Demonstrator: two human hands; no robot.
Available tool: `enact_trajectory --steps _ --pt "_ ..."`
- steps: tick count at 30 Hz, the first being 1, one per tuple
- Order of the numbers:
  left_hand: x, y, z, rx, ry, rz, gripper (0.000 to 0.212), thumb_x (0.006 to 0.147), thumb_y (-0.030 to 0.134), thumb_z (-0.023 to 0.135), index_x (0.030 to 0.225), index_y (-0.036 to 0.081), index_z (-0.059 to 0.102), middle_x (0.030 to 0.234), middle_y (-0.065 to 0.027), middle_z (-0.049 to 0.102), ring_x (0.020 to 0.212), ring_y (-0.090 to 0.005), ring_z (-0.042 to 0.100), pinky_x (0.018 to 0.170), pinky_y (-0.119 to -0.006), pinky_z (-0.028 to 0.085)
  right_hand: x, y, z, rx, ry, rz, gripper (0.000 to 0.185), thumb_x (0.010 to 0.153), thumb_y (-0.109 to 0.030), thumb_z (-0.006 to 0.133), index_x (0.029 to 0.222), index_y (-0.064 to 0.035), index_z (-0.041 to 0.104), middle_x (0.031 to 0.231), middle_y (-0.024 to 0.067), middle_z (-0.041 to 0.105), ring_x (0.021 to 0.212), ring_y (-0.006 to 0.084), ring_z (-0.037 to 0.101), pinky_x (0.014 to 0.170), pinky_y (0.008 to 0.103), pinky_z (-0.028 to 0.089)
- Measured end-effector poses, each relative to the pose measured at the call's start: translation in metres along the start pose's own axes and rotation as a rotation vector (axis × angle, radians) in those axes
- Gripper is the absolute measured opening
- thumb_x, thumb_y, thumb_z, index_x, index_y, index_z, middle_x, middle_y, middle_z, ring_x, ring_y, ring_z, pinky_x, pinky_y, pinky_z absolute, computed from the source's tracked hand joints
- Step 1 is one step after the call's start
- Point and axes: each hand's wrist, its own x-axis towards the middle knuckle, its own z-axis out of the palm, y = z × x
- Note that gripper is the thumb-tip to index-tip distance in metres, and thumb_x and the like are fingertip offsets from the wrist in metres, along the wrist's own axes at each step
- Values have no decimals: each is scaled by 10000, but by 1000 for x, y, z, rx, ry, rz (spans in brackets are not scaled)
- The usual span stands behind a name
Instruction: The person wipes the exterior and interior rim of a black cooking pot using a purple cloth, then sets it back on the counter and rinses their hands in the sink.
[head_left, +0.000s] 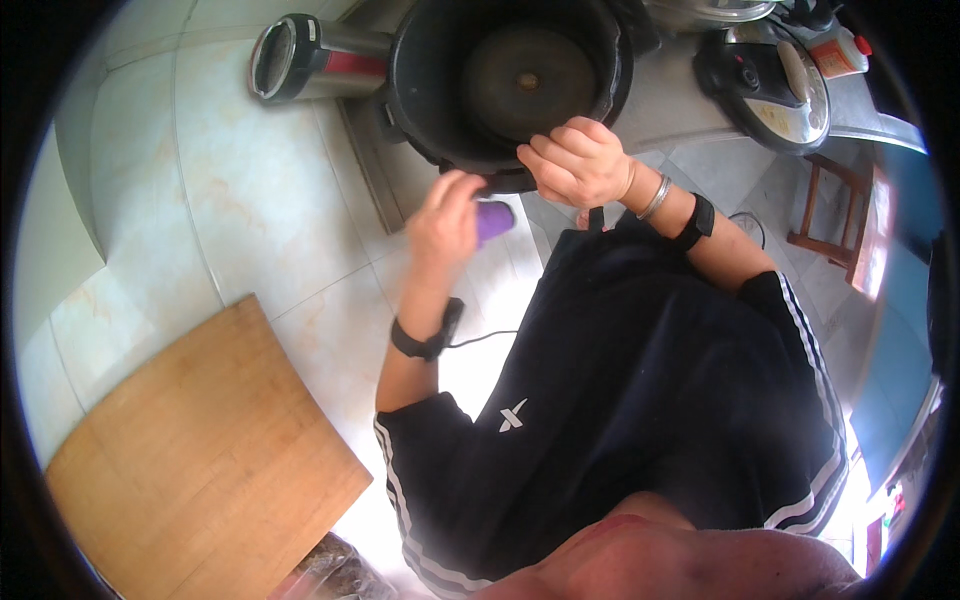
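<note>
Before me is a deep dark cooker body (442, 82), seemingly an electric pressure cooker's, its open top facing me. A round heating plate (495, 82) with a small centre disc shows at its bottom. My right hand (577, 163) has its fingers curled over the near rim. To the left, my left hand (446, 221), blurred, holds a purple item (495, 220), perhaps a cloth, just below the rim. The hand partly hides it. A black-and-steel cooker lid (780, 112) with a handle lies on the counter at the right.
Left of the cooker is a steel cylinder (352, 41) with a red stripe. A red-capped bottle (840, 54) and a metal pan (709, 13) stand beyond the lid. A wooden board (210, 450) is at lower left, a plastic bag (337, 570) below it. A wooden stool (844, 214) stands right.
</note>
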Motion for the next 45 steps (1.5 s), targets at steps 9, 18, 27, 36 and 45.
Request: enact_trajectory --steps 9,18,27,36,45 --pt "-10 44 50 -271 295 -43 198 835 -22 600 1025 14 644 1028 -149 643 906 -328 646 758 -348 528 8 -4 -2 -2 19 56 287 703 -201 667 954 -61 666 904 34 644 775 170 574 762 306 467" --pt "-10 -41 1 395 156 314 270 750 55 641 1005 122 701 1054 -20 661 594 -174 611 549 -270 501 12 0 -8 32 -44 13 315 673 -109 674 978 -31 659 882 60 641 752 193 582 745 313 469" --pt "18 -75 -30 459 99 495 299 764 39 643 1046 128 688 1051 -20 666 697 -186 630 619 -284 517 11 2 -11 45 -79 2 287 710 -75 667 994 -38 648 918 53 635 778 189 578 761 307 468" --pt "25 -97 -30 -369 243 -326 193 880 63 656 1068 23 663 1019 -75 699 919 -147 646 833 -268 493 3 2 -9 -12 -87 -8 338 726 -157 685 1046 -58 637 975 42 633 856 188 584 830 327 464" --pt "13 -18 -23 204 -51 75 149 843 106 673 992 91 682 940 -54 626 735 -273 650 633 -339 523 1 0 -9 -1 -105 20 365 710 -160 684 1057 -57 634 971 44 631 854 188 581 847 330 457"
